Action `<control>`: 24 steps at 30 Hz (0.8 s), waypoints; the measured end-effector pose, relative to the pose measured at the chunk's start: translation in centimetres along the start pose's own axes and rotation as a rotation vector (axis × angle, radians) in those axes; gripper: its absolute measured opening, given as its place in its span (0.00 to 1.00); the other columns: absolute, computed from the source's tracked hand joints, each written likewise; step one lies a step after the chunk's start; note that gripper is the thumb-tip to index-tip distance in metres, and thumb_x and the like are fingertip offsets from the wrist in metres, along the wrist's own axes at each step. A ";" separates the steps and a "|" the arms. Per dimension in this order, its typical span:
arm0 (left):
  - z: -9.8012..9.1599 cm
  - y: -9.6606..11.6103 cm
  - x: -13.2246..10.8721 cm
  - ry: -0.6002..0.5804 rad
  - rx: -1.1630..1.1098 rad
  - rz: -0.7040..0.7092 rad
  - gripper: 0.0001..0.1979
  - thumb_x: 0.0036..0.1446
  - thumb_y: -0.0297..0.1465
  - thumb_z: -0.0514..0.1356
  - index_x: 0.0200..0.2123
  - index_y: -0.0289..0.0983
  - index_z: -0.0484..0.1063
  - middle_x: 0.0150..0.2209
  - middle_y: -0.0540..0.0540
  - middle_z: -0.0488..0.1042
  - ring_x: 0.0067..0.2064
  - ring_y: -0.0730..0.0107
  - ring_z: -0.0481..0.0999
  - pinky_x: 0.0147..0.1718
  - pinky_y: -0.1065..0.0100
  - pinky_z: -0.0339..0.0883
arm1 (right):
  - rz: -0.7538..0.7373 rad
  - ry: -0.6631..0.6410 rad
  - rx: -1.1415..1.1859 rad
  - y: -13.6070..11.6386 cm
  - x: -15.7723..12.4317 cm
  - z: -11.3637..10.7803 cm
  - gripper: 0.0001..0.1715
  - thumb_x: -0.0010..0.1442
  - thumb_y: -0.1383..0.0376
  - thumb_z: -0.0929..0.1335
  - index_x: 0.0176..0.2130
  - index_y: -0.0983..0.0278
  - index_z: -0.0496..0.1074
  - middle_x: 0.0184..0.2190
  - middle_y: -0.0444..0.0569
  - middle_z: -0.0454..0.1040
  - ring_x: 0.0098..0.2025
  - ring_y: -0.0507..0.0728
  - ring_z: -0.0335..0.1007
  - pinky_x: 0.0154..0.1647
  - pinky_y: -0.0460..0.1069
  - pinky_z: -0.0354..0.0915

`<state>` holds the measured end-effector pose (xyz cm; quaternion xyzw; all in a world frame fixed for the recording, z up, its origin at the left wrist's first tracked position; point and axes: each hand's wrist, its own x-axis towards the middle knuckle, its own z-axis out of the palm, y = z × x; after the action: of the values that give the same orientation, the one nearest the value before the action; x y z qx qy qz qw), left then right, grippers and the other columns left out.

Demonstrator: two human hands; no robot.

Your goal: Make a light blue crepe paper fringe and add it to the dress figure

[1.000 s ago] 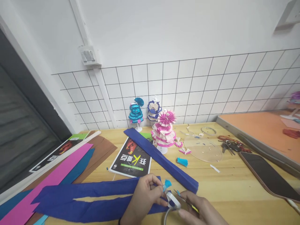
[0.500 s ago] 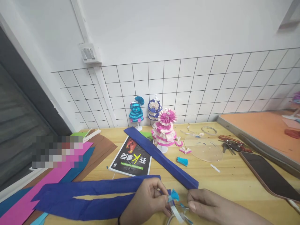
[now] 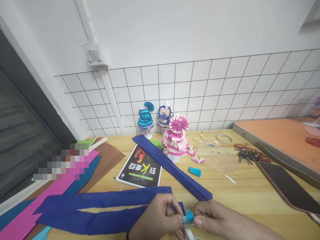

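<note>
At the bottom middle, my left hand (image 3: 163, 213) pinches a small light-blue fringed paper tassel (image 3: 189, 215) wrapped at one end in what looks like clear tape. My right hand (image 3: 212, 216) meets it from the right, thumb and forefinger closed at the tassel's edge. Below my fingers a white strip (image 3: 190, 234) and part of a ring, perhaps a tape roll, show at the frame's edge. Dark-blue paper strips (image 3: 100, 199) lie left of and partly behind my left hand. A second light-blue tassel (image 3: 195, 171) rests on the table beyond.
Three layered paper trees stand near the wall: teal (image 3: 145, 116), dark blue and white (image 3: 165, 115), pink and white (image 3: 175, 143). A leaflet (image 3: 141, 168) lies under a dark-blue strip (image 3: 172, 166). Keys (image 3: 246, 156) and a phone (image 3: 287, 186) are right; coloured papers (image 3: 57, 191) are left.
My right hand has moved left, its fingers coming up to the tassel in my left hand. The tassel has shifted slightly right and down.
</note>
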<state>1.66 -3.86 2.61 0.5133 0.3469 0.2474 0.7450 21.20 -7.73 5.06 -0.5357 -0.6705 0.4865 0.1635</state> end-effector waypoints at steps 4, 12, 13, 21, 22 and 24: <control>0.0 0.0 0.1 -0.004 0.005 -0.014 0.08 0.40 0.26 0.64 0.23 0.33 0.66 0.15 0.50 0.74 0.16 0.71 0.75 0.15 0.75 0.65 | -0.022 -0.033 -0.002 0.0 0.0 0.1 0.19 0.58 0.53 0.61 0.25 0.65 0.63 0.23 0.38 0.53 0.26 0.51 0.50 0.25 0.44 0.50; 0.1 -0.2 0.2 -0.005 0.044 -0.058 0.07 0.39 0.25 0.62 0.22 0.34 0.66 0.14 0.51 0.72 0.15 0.74 0.72 0.15 0.75 0.65 | -0.067 -0.057 0.019 0.0 0.1 0.0 0.17 0.57 0.56 0.62 0.25 0.65 0.63 0.22 0.37 0.54 0.25 0.50 0.50 0.24 0.43 0.50; 0.1 -0.1 0.2 -0.008 0.058 -0.062 0.07 0.39 0.25 0.63 0.22 0.33 0.66 0.14 0.52 0.71 0.16 0.73 0.72 0.15 0.76 0.64 | -0.070 -0.058 0.014 -0.1 0.1 0.0 0.17 0.57 0.56 0.63 0.25 0.65 0.64 0.21 0.37 0.55 0.25 0.50 0.51 0.24 0.43 0.50; 0.2 -0.3 0.0 0.000 0.169 -0.057 0.05 0.40 0.20 0.59 0.23 0.33 0.66 0.13 0.55 0.68 0.16 0.77 0.70 0.16 0.78 0.60 | -0.039 -0.054 -0.083 0.3 -0.1 0.0 0.15 0.58 0.57 0.63 0.27 0.65 0.67 0.22 0.38 0.57 0.25 0.50 0.53 0.24 0.43 0.50; 0.2 -0.3 0.0 0.006 0.189 -0.059 0.06 0.40 0.19 0.58 0.23 0.33 0.66 0.13 0.55 0.68 0.15 0.78 0.69 0.15 0.79 0.59 | -0.035 -0.060 -0.086 0.4 -0.1 0.0 0.15 0.57 0.57 0.63 0.28 0.65 0.67 0.22 0.38 0.58 0.26 0.50 0.53 0.24 0.43 0.51; 0.2 -0.4 0.1 0.015 0.218 -0.068 0.06 0.40 0.18 0.58 0.23 0.33 0.67 0.13 0.55 0.68 0.15 0.78 0.69 0.15 0.79 0.58 | -0.034 -0.074 -0.088 0.5 -0.1 -0.1 0.16 0.57 0.56 0.62 0.28 0.65 0.67 0.22 0.38 0.59 0.26 0.50 0.54 0.24 0.43 0.51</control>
<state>1.88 -4.10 2.27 0.5774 0.3946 0.1868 0.6899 21.57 -7.77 4.65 -0.5127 -0.7056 0.4733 0.1233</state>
